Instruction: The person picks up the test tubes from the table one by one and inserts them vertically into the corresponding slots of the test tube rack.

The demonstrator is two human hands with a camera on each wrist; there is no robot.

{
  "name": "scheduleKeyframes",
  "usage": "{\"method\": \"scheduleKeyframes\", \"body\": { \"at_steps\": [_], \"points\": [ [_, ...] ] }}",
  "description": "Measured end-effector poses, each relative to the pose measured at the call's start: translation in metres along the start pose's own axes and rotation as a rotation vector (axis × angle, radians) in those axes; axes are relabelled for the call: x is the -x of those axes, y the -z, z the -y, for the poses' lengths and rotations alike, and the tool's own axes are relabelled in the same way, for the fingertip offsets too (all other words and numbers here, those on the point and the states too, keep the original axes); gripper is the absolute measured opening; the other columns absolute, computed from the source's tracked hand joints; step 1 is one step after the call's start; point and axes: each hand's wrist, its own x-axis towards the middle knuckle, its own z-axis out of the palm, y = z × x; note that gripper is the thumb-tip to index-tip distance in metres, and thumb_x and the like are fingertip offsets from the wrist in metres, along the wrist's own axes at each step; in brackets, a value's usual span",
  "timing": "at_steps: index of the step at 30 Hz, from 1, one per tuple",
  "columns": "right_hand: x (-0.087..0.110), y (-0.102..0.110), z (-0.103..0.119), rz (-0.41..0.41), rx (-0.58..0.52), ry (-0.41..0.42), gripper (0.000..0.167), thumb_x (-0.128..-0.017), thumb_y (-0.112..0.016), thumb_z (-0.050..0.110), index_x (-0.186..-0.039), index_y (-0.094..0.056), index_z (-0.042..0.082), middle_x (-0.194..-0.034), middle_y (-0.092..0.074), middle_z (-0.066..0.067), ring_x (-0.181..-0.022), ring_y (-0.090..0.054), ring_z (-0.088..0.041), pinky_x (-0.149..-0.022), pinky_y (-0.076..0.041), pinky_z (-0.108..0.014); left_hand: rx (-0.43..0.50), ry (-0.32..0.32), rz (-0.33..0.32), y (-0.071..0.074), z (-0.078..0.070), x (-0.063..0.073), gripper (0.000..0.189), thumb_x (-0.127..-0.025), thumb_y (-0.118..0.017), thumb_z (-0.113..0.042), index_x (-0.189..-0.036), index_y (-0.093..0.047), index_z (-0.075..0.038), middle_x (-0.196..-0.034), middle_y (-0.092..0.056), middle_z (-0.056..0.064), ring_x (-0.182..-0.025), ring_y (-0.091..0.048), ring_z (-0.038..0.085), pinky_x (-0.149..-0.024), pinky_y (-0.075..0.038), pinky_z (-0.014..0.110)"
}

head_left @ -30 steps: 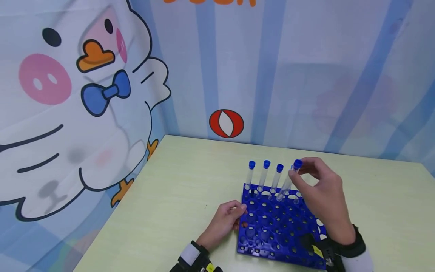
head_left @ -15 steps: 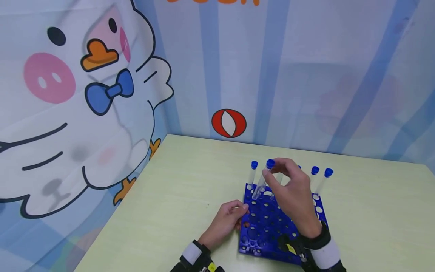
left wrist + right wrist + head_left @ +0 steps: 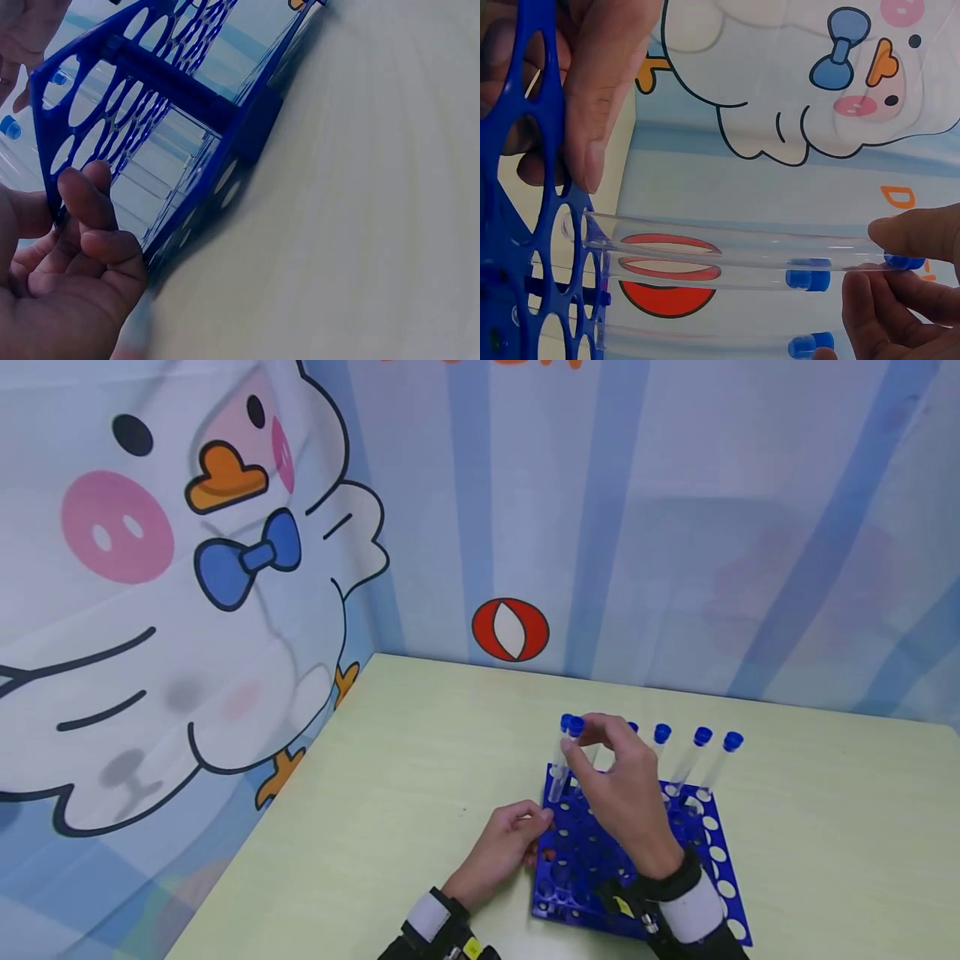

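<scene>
A blue plastic test tube rack stands on the table. My left hand grips its left edge; in the left wrist view the fingers curl around the rack's side wall. My right hand pinches a clear test tube just below its blue cap. This tube is slightly tilted, its rounded bottom right at a hole by the rack's left end, in front of the back row. Other blue-capped test tubes stand along that back row, some partly hidden behind my right hand.
A pale yellow-green table lies around the rack. Behind it hangs a printed backdrop with stripes and a cartoon bird. Black straps with small devices are on both wrists.
My right hand has moved left across the rack with the test tube, uncovering the back-row tubes on the right. My left hand keeps its grip on the rack's edge.
</scene>
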Motion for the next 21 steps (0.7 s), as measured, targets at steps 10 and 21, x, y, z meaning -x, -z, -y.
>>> {"method": "scheduleKeyframes", "body": {
  "at_steps": [10,21],
  "points": [
    [0.002,-0.006,-0.006,0.06,0.022,-0.046,0.03,-0.081,-0.07,0.014,-0.108,-0.059,0.004,-0.093,-0.064,-0.008,-0.088,-0.061,-0.021,-0.082,-0.049,-0.041,-0.008,-0.013,0.006,0.001,0.001,-0.001,0.032,-0.094,-0.051,-0.028,-0.09,-0.056,0.003,-0.064,-0.058,0.0,-0.051,-0.048,0.008,-0.049,-0.039,0.02],
    [0.003,-0.011,-0.012,0.136,0.047,-0.085,0.03,-0.081,-0.07,0.014,-0.108,-0.058,0.004,-0.092,-0.063,-0.008,-0.087,-0.061,-0.021,-0.079,-0.051,-0.04,-0.019,-0.017,0.014,0.002,0.002,-0.001,0.031,-0.094,-0.051,-0.03,-0.089,-0.056,0.0,-0.064,-0.059,-0.001,-0.052,-0.049,0.009,-0.05,-0.04,0.02]
  ]
}}
